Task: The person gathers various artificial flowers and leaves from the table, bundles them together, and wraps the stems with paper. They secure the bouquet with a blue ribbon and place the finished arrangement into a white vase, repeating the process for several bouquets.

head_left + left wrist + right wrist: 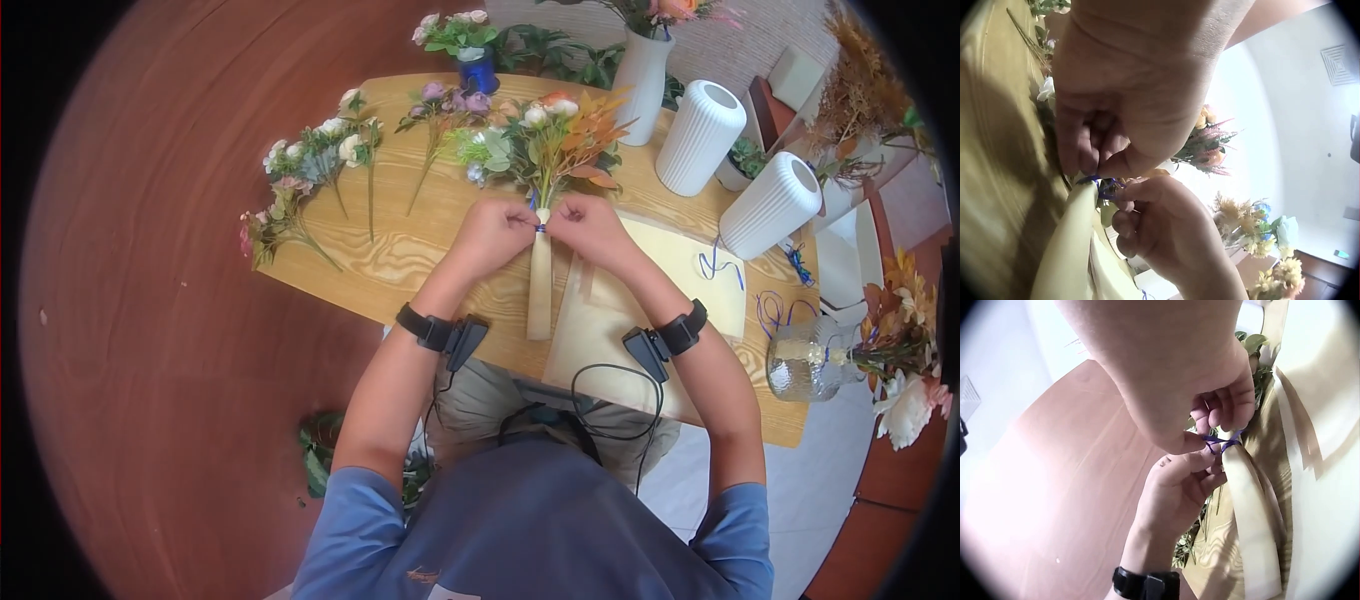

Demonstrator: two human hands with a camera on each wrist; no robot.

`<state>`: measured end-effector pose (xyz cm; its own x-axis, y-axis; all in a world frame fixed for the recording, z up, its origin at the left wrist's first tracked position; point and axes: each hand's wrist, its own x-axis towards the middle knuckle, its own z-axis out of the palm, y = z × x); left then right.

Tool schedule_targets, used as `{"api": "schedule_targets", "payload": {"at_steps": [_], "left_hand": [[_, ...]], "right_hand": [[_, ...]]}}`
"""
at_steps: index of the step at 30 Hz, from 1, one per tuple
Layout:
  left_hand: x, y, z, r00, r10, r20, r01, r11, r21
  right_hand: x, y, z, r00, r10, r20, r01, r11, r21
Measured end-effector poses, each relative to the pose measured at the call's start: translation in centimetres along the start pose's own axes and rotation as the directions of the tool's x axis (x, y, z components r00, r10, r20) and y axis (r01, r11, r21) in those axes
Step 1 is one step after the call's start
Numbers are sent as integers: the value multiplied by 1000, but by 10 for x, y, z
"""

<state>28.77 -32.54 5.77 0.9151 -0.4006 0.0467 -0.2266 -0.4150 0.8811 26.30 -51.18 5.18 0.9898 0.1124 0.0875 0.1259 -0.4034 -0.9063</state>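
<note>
A mixed bouquet point(560, 140) of white and orange flowers with rust-coloured leaves lies on the wooden table. Cream paper point(540, 285) wraps its stems into a long handle pointing toward the person. Around the top of that wrap runs a thin blue-purple ribbon point(1230, 442), looped and knotted. My left hand point(492, 235) pinches the ribbon from the left with thumb and fingertips. From the right, my right hand point(595, 232) pinches it too, fingers curled. In the right wrist view both hands' fingertips meet close at the knot, and the fingers partly hide the ribbon ends.
Loose flower stems point(325, 150) lie on the table's left. Sheets of cream paper point(650, 300) spread to the right. White ribbed vases point(700, 140) and a glass vase point(800, 360) holding flowers stand there, with blue ribbon pieces point(718, 262) nearby.
</note>
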Motion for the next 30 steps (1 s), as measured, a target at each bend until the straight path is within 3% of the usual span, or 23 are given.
{"api": "schedule_targets", "payload": {"at_steps": [1, 2, 4, 7, 14, 16, 17, 18, 19, 23, 25, 29, 30], "left_hand": [[-1, 0, 1, 1000, 24, -15, -24, 1000, 20], [-2, -1, 1, 999, 25, -21, -25, 1000, 17], [-4, -2, 3, 988, 129, -82, -116, 983, 140], [-5, -9, 1, 972, 219, -81, -192, 948, 253], [-5, -19, 0, 956, 285, -75, -242, 905, 350], [-4, -19, -4, 955, 293, -48, -261, 905, 335], [-4, -20, -5, 954, 296, -49, -263, 905, 336], [-5, -20, -6, 958, 284, -44, -253, 906, 340], [-5, -19, -8, 961, 274, -40, -244, 906, 345], [-4, -21, -8, 961, 273, -51, -241, 911, 336], [-6, -21, -7, 960, 273, -62, -242, 919, 313], [-8, -19, -8, 970, 230, -80, -201, 941, 272], [-9, -19, -10, 982, 180, -55, -160, 953, 258]], "right_hand": [[1, 1, -2, 996, 70, 46, -76, 986, 149], [2, 2, -5, 997, 67, 50, -74, 987, 145], [2, 2, -9, 939, 227, 259, -309, 889, 339], [0, 4, -10, 928, 282, 244, -358, 855, 374], [-3, 15, -20, 940, 245, 237, -311, 902, 298], [-3, 15, -25, 922, 232, 310, -275, 956, 104], [-4, 16, -24, 923, 229, 309, -272, 957, 102], [-8, 16, -21, 976, 74, 204, -53, 993, -105], [-11, 15, -19, 985, -110, 135, 149, 933, -327], [-21, 0, -24, 967, -129, 222, 187, 945, -268], [-22, 0, -25, 949, -1, 316, 74, 973, -218], [-22, 7, -26, 946, 37, 321, 18, 986, -166], [-23, 6, -26, 950, 86, 301, -90, 996, 0]]}}
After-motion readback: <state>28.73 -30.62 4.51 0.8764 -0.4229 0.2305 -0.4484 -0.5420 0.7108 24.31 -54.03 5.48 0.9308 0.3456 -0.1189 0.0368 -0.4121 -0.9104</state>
